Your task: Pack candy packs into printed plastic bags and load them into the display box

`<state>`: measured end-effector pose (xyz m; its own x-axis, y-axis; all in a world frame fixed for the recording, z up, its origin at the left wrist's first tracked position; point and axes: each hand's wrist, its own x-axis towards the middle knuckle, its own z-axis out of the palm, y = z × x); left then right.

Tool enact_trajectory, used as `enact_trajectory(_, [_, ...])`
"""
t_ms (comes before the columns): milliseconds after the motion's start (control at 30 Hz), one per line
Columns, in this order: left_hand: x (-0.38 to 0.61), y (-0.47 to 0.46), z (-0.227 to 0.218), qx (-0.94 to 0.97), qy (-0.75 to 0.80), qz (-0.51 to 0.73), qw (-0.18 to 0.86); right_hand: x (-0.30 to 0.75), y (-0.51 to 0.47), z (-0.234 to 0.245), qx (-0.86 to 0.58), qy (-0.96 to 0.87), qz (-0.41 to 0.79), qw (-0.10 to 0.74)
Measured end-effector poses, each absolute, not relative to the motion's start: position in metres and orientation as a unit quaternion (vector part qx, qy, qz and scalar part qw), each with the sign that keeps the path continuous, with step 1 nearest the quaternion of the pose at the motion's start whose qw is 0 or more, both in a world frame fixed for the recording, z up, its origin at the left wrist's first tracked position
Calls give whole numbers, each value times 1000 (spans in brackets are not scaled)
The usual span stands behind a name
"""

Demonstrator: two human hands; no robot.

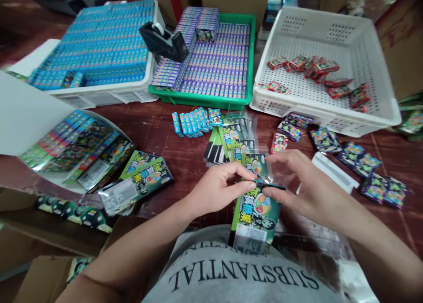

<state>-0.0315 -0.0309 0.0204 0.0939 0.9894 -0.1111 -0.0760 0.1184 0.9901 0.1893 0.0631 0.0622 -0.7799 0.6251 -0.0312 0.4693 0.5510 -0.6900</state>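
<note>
A green and black printed candy bag [256, 210] with a clear top edge lies flat against the front of my shirt. My left hand [224, 186] pinches its upper edge between thumb and index finger. Across from it, my right hand [299, 186] curves around the same edge, thumb low and fingers raised, with clear plastic between them. Just beyond the hands is a fanned stack of similar bags [231, 135]. A small red candy packet [279, 143] lies near my right fingertips. Beyond the stack, small blue boxes [194, 121] stand in a row.
A white crate of blue boxes [115, 94], a green tray of purple boxes [201, 101] and a white crate with red packets [317, 116] line the back. A black tape dispenser [165, 42] rests on the boxes. Dark purple packets [358, 157] lie right; filled bags [139, 179] left.
</note>
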Motion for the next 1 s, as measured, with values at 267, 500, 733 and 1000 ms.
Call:
enact_trajectory(267, [-47, -54, 15, 442, 484, 500, 567, 166, 71, 60, -280, -866, 390, 136])
enact_trajectory(500, [-56, -52, 1, 415, 532, 487, 555, 139, 83, 81, -250, -842, 463, 120])
enact_trajectory(733, [-56, -43, 2, 451, 550, 456, 535, 130, 94, 73, -231, -892, 389, 9])
enact_trajectory(1000, [-50, -45, 4, 464, 577, 425, 521, 138, 87, 54, -260, -935, 226, 82])
